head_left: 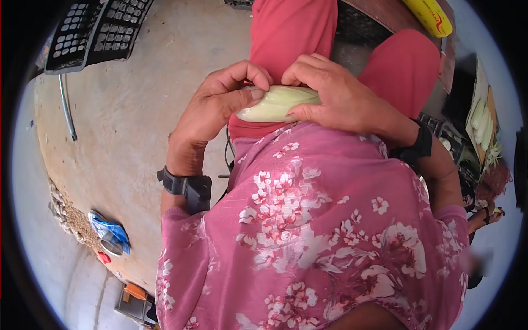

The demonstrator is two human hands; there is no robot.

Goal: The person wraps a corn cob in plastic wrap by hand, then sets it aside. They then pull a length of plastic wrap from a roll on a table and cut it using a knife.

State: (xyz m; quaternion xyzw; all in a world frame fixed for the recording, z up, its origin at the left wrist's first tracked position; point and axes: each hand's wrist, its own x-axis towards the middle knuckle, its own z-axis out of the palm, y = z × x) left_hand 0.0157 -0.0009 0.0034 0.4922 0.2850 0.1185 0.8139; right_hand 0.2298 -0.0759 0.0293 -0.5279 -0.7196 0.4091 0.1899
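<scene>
Left hand (215,104), right hand (336,91), fingers gripping pale green vegetable (275,105) at both ends, floor (124,132) stretching wide leftward

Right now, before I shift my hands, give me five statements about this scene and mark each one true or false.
1. The left hand and the right hand both touch the pale green piece. True.
2. The left wrist is bare. False: a black band is around it.
3. A black crate with openings is at the upper left of the view. True.
4. The yellow item with lettering is at the lower left of the view. False: the yellow item is at the upper right.
5. The clothing over the legs is green. False: the trousers are red.
</scene>
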